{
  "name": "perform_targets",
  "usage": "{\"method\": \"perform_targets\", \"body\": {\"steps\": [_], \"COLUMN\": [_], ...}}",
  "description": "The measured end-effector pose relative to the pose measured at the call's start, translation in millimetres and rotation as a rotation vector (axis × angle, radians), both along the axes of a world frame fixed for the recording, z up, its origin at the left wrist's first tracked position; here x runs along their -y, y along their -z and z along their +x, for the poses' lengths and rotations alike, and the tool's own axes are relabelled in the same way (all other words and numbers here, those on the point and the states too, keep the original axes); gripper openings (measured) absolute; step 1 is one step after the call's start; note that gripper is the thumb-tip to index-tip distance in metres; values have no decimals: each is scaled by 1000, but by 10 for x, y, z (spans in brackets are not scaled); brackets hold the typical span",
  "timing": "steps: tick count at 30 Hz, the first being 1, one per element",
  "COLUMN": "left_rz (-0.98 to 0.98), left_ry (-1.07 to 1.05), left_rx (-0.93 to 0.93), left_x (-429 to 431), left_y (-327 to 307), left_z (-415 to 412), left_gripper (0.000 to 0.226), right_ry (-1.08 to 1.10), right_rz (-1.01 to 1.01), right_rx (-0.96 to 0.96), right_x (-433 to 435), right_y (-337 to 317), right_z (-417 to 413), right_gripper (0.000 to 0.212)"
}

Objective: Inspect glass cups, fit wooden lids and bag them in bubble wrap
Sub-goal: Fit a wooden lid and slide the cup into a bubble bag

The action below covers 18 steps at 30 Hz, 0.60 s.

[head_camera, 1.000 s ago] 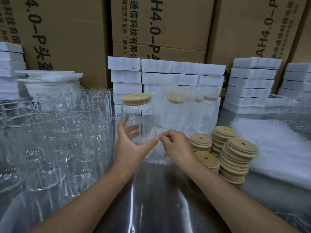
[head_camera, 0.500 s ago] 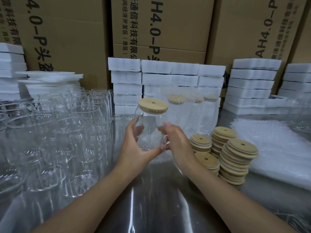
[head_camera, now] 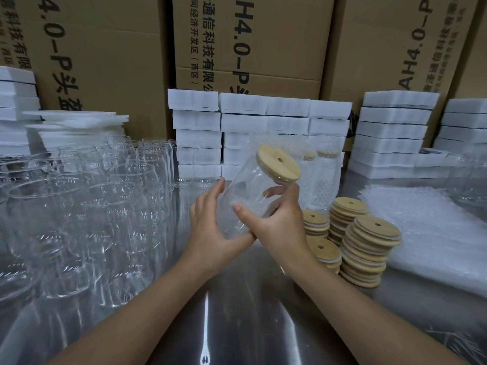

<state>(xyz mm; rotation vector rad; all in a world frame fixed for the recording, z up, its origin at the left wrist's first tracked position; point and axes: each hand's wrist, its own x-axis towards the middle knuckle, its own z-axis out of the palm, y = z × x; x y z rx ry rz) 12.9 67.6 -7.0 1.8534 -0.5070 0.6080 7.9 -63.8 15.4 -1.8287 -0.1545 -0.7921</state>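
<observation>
Above the desk (head_camera: 247,320), the tilted glass cup (head_camera: 245,191) (wooden lid (head_camera: 279,164) fitted) is clamped by the left grip (head_camera: 210,227) at its base and the right grip (head_camera: 276,222) round its side.

**Black print, turned sideways, on three cartons**

I'm looking past the desk (head_camera: 253,320) at the wall of cardboard, and that's where the writing is. The left carton (head_camera: 110,56) shows big black "4.0-P头", with the next character cut off below and a side column ending "有限". The middle carton (head_camera: 287,40) reads "AH4.0-P", with "通信科技有限公" beside it and, smaller, "经济开发区(西区)". The right carton (head_camera: 376,48) says "AH4.0-P" again. The small characters beside that are too blurred to read.
</observation>
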Motion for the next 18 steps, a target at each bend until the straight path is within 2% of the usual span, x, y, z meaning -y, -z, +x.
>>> {"method": "perform_targets", "body": {"steps": [2, 6, 9, 12, 18], "left_rz": [-124, -281, -410, -450, -377], "left_ry": [9, -47, 36, 30, -27], "left_rx": [-80, -317, -435, -405, -193], "left_x": [22, 36, 46, 42, 10], "left_y": [1, 2, 2, 0, -19], "left_z": [15, 92, 126, 135, 114], "left_gripper": [94, 54, 32, 22, 33], "right_ry": [36, 72, 54, 57, 68], "right_rz": [51, 101, 80, 64, -40], "right_rx": [14, 27, 32, 34, 21], "right_x": [17, 48, 50, 57, 60], "right_y": [-5, -14, -23, -34, -2], "right_z": [11, 42, 40, 24, 23], "right_gripper": [70, 65, 55, 54, 61]}}
